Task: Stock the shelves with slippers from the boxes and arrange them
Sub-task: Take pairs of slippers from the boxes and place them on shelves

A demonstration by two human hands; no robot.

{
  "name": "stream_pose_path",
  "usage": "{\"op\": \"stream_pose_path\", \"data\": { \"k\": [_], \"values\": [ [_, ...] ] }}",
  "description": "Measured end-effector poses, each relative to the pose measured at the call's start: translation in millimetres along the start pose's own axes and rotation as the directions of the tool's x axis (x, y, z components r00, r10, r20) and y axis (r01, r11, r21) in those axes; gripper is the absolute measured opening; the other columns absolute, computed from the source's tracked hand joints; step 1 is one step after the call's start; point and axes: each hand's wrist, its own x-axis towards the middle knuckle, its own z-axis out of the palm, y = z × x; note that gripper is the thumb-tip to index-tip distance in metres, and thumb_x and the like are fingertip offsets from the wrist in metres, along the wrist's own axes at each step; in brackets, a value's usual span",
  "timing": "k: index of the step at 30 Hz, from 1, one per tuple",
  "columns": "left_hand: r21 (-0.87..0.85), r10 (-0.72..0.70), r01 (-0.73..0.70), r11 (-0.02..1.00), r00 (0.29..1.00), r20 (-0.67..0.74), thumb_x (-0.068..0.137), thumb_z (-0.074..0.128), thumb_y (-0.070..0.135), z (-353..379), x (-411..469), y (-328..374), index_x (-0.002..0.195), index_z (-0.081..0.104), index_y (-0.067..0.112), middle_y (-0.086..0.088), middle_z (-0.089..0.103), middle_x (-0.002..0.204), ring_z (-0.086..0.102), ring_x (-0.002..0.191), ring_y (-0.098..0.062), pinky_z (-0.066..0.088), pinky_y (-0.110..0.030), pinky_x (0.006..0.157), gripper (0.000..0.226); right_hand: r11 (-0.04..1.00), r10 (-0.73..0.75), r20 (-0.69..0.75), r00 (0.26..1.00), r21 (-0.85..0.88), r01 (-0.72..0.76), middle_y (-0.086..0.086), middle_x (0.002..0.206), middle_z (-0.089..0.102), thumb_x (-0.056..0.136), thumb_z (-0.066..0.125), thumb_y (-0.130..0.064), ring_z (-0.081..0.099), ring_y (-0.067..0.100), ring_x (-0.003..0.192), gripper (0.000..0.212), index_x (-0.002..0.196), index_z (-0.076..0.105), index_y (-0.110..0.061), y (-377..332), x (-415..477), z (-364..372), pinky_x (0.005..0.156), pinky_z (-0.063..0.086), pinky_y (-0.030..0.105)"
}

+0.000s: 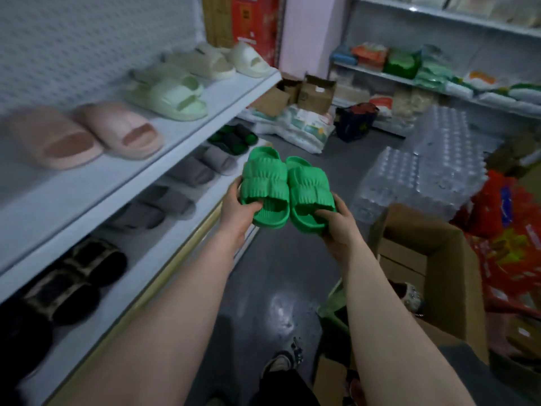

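I hold a pair of bright green ribbed slippers side by side over the aisle floor. My left hand [237, 208] grips the left green slipper [263, 183] at its toe end. The right green slipper [308, 190] is gripped the same way by my right hand [339, 227]. To the left stands a white shelf unit. Its upper shelf [96, 183] carries pink slippers [87, 136], pale green slippers [172, 96] and cream slippers [222, 61]. The lower shelf [187, 227] holds grey slippers [164, 200], dark furry slippers [76, 276] and a dark pair with green [234, 139].
An open cardboard box [433, 259] stands at my right. Shrink-wrapped bottle packs [424, 168] and red packages [509, 230] lie beyond it. More boxes [304, 92] and white sacks [298, 127] sit on the floor ahead. Back shelves hold bagged goods [409, 63].
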Motion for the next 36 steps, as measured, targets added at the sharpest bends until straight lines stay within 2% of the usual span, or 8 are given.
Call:
{"op": "stream_pose_path", "data": {
  "k": [4,8,13,19,26,30,33,36],
  "values": [
    [-0.028,0.068,-0.071,0.997,0.993,-0.102,0.071,0.073,0.005,-60.1,-17.6,35.0,0.143,0.038,0.027,-0.004,0.057,0.133,0.059,0.116,-0.026,0.052,-0.048,0.094,0.083,0.998,-0.049,0.151,0.987,-0.017,0.052,0.016,0.12,0.068,0.083,0.05,0.012,0.068,0.035,0.104,0.061,0.133,0.058,-0.022,-6.4,-23.6,62.2,0.081,0.058,0.043],
    [-0.03,0.172,-0.183,0.983,0.96,-0.221,0.078,0.068,-0.005,-116.6,-35.1,72.6,0.144,0.038,0.023,-0.002,0.056,0.134,0.057,0.118,-0.02,0.049,-0.044,0.099,0.078,0.995,-0.077,0.323,0.943,-0.03,0.092,0.012,0.111,0.072,0.083,0.05,0.008,0.071,0.031,0.094,0.062,0.137,0.056,-0.024,-17.5,-40.5,129.6,0.081,0.055,0.043],
    [-0.03,0.224,-0.257,0.966,0.889,-0.4,0.079,0.069,-0.004,-179.5,-53.2,98.5,0.143,0.038,0.024,-0.002,0.055,0.133,0.057,0.118,-0.019,0.05,-0.043,0.099,0.077,0.999,-0.035,0.513,0.858,-0.011,0.047,0.02,0.123,0.065,0.081,0.051,0.01,0.067,0.037,0.105,0.067,0.14,0.051,-0.02,-17.2,-52.7,209.6,0.082,0.057,0.043],
    [-0.016,0.185,-0.235,0.972,0.802,-0.568,0.079,0.072,0.004,-237.8,-70.7,101.3,0.148,0.031,0.027,-0.004,0.053,0.137,0.057,0.118,-0.021,0.05,-0.047,0.099,0.084,0.989,0.105,0.688,0.718,-0.151,0.0,0.012,0.128,0.061,0.085,0.052,0.012,0.062,0.037,0.11,0.074,0.143,0.045,-0.033,-0.8,-60.4,278.8,0.074,0.057,0.043],
    [0.032,0.164,-0.21,0.977,0.651,-0.741,0.082,0.07,0.001,-279.3,-94.0,94.0,0.149,0.03,0.027,0.0,0.051,0.137,0.053,0.12,-0.018,0.047,-0.041,0.103,0.082,0.957,0.202,0.755,0.624,-0.286,0.037,0.016,0.13,0.058,0.082,0.059,0.015,0.063,0.04,0.108,0.08,0.147,0.038,-0.028,31.6,-63.4,332.5,0.063,0.058,0.038],
    [0.056,0.141,-0.163,0.985,0.576,-0.805,0.085,0.067,0.002,-305.5,-115.4,84.1,0.15,0.031,0.024,-0.004,0.05,0.139,0.052,0.122,-0.02,0.046,-0.043,0.104,0.077,0.95,0.205,0.798,0.567,-0.302,0.081,0.016,0.123,0.063,0.079,0.06,0.019,0.066,0.034,0.105,0.08,0.144,0.043,-0.023,52.5,-72.2,360.1,0.077,0.059,0.044],
    [0.103,0.129,-0.078,0.992,0.541,-0.831,0.088,0.065,0.006,-329.2,-135.3,79.2,0.147,0.037,0.023,-0.007,0.055,0.135,0.056,0.119,-0.025,0.047,-0.045,0.102,0.067,0.943,0.226,0.814,0.536,-0.321,0.091,0.02,0.121,0.064,0.079,0.061,0.02,0.066,0.035,0.102,0.072,0.142,0.046,-0.014,71.8,-82.4,378.1,0.077,0.059,0.044],
    [0.183,0.141,0.026,0.983,0.528,-0.837,0.093,0.058,0.007,-353.8,-153.5,82.1,0.147,0.037,0.022,-0.001,0.055,0.128,0.055,0.113,-0.019,0.047,-0.025,0.088,0.06,0.934,0.232,0.823,0.518,-0.336,0.117,0.016,0.117,0.066,0.079,0.061,0.02,0.067,0.033,0.102,0.073,0.141,0.048,-0.016,85.5,-95.2,395.3,0.078,0.059,0.043]
  ]
}}
